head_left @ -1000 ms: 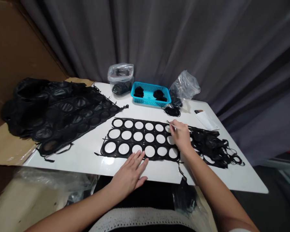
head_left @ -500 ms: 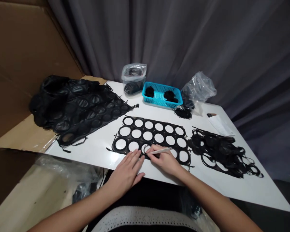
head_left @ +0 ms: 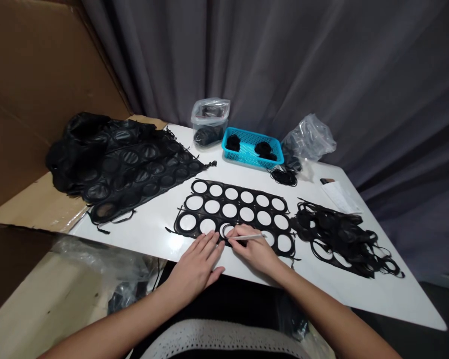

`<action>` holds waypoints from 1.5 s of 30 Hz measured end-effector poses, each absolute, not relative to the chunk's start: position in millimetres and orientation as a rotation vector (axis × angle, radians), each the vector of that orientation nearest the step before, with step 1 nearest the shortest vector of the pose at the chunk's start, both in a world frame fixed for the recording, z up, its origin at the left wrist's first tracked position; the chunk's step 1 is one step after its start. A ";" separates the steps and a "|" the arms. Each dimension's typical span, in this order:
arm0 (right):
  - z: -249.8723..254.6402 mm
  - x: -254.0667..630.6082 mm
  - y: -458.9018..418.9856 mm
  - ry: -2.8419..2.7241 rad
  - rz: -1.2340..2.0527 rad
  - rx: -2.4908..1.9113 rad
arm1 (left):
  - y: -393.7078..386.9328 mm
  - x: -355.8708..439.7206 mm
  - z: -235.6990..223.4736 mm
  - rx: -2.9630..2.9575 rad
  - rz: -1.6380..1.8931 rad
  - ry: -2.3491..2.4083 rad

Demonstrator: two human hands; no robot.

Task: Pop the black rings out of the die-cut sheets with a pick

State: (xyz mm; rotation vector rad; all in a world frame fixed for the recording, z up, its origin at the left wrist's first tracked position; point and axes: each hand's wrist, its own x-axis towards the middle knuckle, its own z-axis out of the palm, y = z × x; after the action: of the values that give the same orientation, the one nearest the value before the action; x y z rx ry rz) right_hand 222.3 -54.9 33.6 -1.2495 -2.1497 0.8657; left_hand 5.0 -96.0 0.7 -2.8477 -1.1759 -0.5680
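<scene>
A black rubbery sheet (head_left: 220, 217) with rows of round holes lies flat on the white table in front of me. My left hand (head_left: 199, 262) rests on its front edge, palm down and fingers stretched out, just left of a front-row hole. In my right hand (head_left: 255, 252) is a slim, pale tweezers-like tool (head_left: 247, 237), gripped like a pen. Its tip points left at the rim of that hole, where a thin black ring (head_left: 226, 228) shows partly loose inside. The fingers of my right hand cover part of the sheet and the neighbouring hole.
A heap of black sheets (head_left: 123, 164) fills the left side. Black cut scraps (head_left: 340, 237) lie to the right. Behind are a lidded clear tub (head_left: 209, 122), a blue basket (head_left: 243, 157) holding black bundles, a plastic bag (head_left: 312, 137), black rings (head_left: 283, 177) and white paper (head_left: 338, 195).
The rear end of the tool has dipped slightly, while its tip stays by the same hole. My left hand keeps its place. The whole view has shifted a little.
</scene>
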 end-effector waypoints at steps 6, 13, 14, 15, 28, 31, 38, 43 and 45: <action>24.8 222.2 -60.3 -2.529 0.317 -0.953 | -95.6 4.4 -1.5 -2.855 -0.609 -1.177; 34.8 260.6 28.9 -2.049 0.036 -1.581 | -95.2 3.5 2.6 -2.882 -0.615 -1.171; 37.6 262.1 36.2 -1.993 0.124 -1.605 | -95.7 2.5 3.9 -2.889 -0.622 -1.163; 40.0 260.2 39.1 -1.957 0.250 -1.597 | -96.6 0.9 5.3 -2.895 -0.627 -1.155; 35.6 178.9 -34.0 -2.109 1.086 -1.124 | -108.9 -25.4 0.6 -2.703 -0.577 -1.347; 33.3 179.2 -33.9 -2.123 1.075 -1.102 | -109.4 -24.2 -1.1 -2.695 -0.584 -1.341; 29.4 176.1 -37.7 -2.196 0.938 -1.026 | -110.1 -24.4 -4.0 -2.686 -0.614 -1.338; 27.6 176.0 -36.9 -2.182 0.928 -1.043 | -109.1 -24.8 -2.9 -2.678 -0.616 -1.315; 27.7 176.3 -35.8 -2.187 0.925 -1.039 | -108.8 -24.8 -2.1 -2.674 -0.623 -1.311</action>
State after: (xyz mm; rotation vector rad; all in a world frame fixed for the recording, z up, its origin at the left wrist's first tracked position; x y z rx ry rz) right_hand 176.3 -35.8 27.7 -1.0392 -2.1869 0.9251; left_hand -24.8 -108.8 -2.1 -2.6739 -1.3114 -0.6235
